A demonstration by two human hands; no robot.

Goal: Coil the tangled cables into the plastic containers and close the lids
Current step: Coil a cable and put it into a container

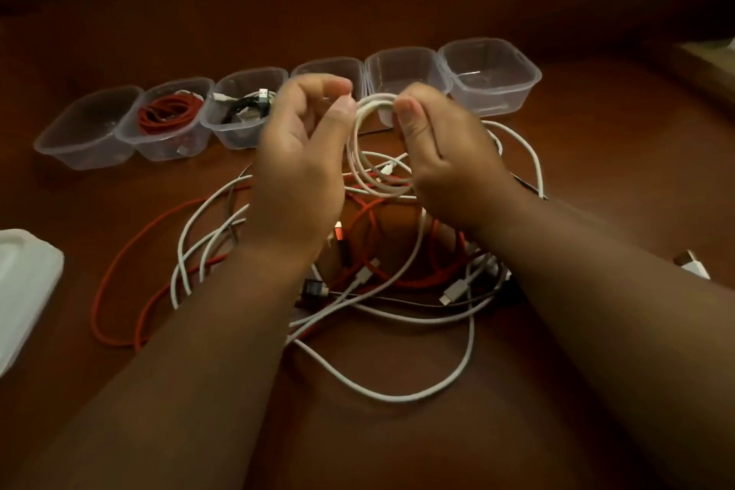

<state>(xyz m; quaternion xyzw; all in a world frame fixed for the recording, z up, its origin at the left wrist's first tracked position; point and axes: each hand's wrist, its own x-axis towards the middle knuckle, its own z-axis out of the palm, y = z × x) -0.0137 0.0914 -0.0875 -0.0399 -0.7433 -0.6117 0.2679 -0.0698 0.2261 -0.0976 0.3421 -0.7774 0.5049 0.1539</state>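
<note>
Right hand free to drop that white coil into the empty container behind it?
Probably yes. The right hand holds the white coil just before the empty container; it is lidless, nothing between.

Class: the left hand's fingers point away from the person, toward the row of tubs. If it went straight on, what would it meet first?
Probably the fourth tub from the left, right behind the left hand. Depth is unclear; it may pass above the rim.

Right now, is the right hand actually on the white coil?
Touching. In the head view the right hand pinches the top of the white coil, its thumb pressed against the bundled loops where they gather, no gap visible.
</note>
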